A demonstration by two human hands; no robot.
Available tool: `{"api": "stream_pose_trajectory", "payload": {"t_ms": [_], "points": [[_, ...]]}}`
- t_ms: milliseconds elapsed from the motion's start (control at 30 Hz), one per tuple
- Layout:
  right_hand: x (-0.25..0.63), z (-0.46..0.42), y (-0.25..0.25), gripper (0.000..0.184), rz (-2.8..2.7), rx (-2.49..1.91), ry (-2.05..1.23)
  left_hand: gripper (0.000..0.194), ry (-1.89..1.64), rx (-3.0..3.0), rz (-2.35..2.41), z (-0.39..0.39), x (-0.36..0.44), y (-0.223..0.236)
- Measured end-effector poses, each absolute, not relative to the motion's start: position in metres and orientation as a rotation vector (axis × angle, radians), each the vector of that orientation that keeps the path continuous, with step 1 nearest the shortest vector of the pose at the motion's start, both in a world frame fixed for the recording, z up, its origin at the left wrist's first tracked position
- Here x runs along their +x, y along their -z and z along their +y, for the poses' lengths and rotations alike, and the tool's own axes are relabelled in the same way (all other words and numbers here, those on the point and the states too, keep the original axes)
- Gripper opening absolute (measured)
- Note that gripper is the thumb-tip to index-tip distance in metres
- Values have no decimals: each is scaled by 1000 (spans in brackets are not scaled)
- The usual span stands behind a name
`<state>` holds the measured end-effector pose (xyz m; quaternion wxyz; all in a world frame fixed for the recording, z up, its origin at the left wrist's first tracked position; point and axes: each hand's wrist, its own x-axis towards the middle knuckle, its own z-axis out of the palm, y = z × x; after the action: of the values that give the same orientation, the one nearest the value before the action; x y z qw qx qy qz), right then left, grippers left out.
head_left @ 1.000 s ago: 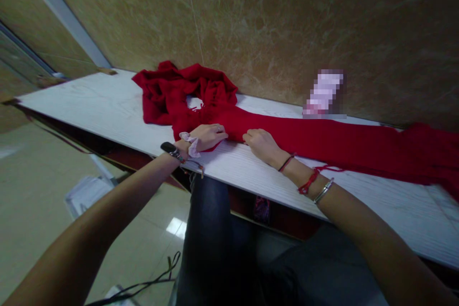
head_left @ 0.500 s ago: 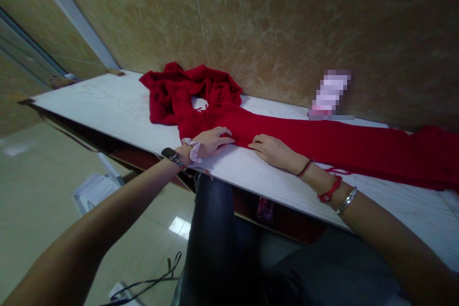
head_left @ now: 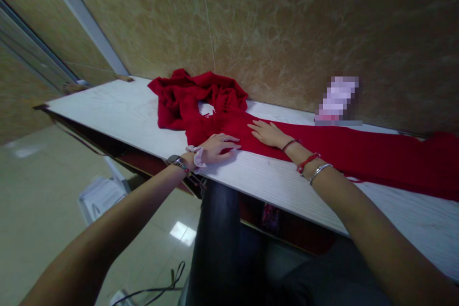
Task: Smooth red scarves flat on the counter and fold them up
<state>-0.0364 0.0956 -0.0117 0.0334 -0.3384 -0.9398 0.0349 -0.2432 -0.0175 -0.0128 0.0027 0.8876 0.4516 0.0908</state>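
Observation:
A long red fringed cloth that looks like a scarf [head_left: 322,146] lies stretched along the white table [head_left: 107,110]. Its left part is bunched in a loose heap around a small gap where white tabletop and some fringe strands show. My left hand [head_left: 217,147], with a scrunchie and a watch at the wrist, rests on the cloth's near edge with its fingers stretched out. Flat on the cloth, farther from me and to the right, lies my right hand [head_left: 267,133] with spread fingers. Neither hand grips anything.
Against the marbled wall [head_left: 150,19] stands a phone-like upright object [head_left: 339,98], blurred out. A shelf under the tabletop holds a dark packet [head_left: 270,217]. On the floor at left is a white stool-like object [head_left: 102,196], and a black cable [head_left: 161,289] lies nearer.
My right hand has moved from the cloth's near edge away from me onto its middle, its fingers spreading flat. The left hand stays at the near edge. The view has shifted slightly.

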Motion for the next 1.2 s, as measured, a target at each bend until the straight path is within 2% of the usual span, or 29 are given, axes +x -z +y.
{"api": "stream_pose_trajectory", "payload": {"t_ms": [133,233,333,433,600,800,1067,1200], "points": [[-33,110,2,46,-2867,-1226,-24,33,-322,2759,1427,-17,-243,13],[-45,108,0,47,-2913,-974,32,32,-341,2766,1451,-20,-242,11],[-63,103,7,47,-3009,-692,-108,31,-325,2766,1470,-21,-241,10],[-74,109,12,46,-3004,-830,-174,30,-308,2781,1437,-20,-242,11],[-74,130,5,45,-2863,-1092,-87,29,-364,2806,1411,-19,-244,13],[-79,116,6,44,-2964,-581,-222,28,-416,2807,1390,-17,-243,14],[-93,128,7,45,-2838,-1119,-259,30,-389,2805,1421,-21,-240,10],[-77,131,5,48,-2655,-1063,-288,33,-502,2753,1479,-21,-240,12]]}}
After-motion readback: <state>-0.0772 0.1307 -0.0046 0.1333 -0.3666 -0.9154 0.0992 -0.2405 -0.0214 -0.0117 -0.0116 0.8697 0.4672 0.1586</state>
